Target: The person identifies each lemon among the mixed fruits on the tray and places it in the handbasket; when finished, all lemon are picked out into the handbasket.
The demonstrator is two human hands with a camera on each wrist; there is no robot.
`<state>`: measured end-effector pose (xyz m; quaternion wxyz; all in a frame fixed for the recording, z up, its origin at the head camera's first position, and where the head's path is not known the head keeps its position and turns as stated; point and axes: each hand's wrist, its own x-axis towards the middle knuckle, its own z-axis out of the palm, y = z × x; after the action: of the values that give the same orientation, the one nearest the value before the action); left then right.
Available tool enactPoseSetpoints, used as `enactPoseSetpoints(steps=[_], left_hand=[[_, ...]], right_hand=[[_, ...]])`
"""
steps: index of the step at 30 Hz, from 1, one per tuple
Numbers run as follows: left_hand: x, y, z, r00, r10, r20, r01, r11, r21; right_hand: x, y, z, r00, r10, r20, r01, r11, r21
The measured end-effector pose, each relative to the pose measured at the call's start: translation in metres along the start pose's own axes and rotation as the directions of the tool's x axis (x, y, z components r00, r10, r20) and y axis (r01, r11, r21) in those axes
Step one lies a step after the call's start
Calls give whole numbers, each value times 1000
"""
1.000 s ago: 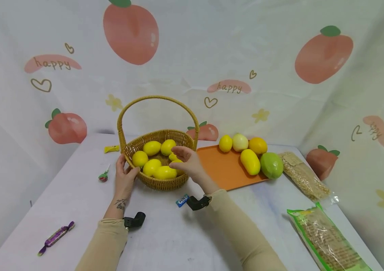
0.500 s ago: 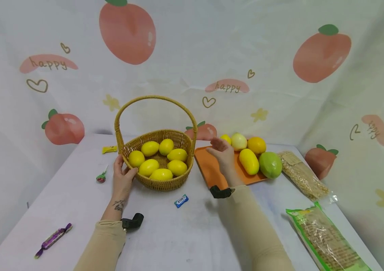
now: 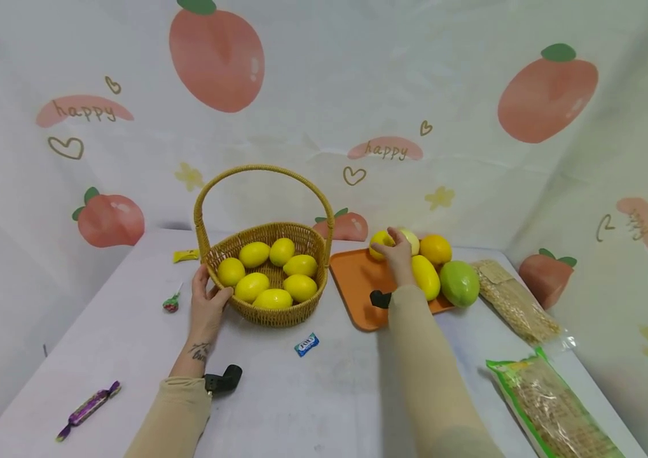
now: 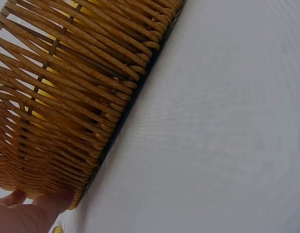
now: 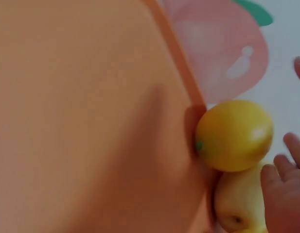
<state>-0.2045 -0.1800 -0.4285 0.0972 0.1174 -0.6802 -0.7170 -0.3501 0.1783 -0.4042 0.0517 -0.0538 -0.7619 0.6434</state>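
My left hand (image 3: pixel 208 312) holds the left side of a wicker basket (image 3: pixel 278 318), its thumb at the front and its fingers farther round. In the left wrist view the thumb (image 4: pixel 55 201) lies against the weave (image 4: pixel 67 121). Several yellow lemons (image 3: pixel 274 299) lie inside the basket. Over the back of an orange tray (image 3: pixel 352 286), my right hand (image 3: pixel 400 257) hovers by another lemon (image 3: pixel 379 240). In the right wrist view, thumb and fingers are spread, apart from that lemon (image 5: pixel 235 136). A pale yellow-green fruit (image 3: pixel 412 240) sits beside it, partly hidden by the hand.
An orange (image 3: pixel 435 249), a long yellow fruit (image 3: pixel 428 278) and a large green fruit (image 3: pixel 460 284) occupy the tray's right side. Bagged grains (image 3: pixel 515 299) and a green-edged packet (image 3: pixel 558 404) lie farther right. Wrapped candies (image 3: pixel 306 344) and a lollipop (image 3: pixel 172 303) are scattered about.
My right hand has moved from above the basket rightward to the lemon at the tray's back, leaving another lemon in the basket. The left hand stays at the basket's side.
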Motion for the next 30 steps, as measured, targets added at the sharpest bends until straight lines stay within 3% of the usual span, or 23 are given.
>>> enactPoseSetpoints(steps=[5,18,24,30], left_hand=[[-2,-2,1,1000,-9,0,9,1000,-16],[-3,2,1,1000,-10,4,10,1000,8],[-9,13,3,1000,-23,14,23,1000,7],[-5,10,1,1000,-13,5,13,1000,24]], right_hand=[[2,8,3,997,47,60,-35,983,-180],[-4,20,19,981,144,133,-106,959,-262],[-10,17,15,984,99,149,-80,988,-131],[-16,7,10,963,-28,267,-1,994,109]])
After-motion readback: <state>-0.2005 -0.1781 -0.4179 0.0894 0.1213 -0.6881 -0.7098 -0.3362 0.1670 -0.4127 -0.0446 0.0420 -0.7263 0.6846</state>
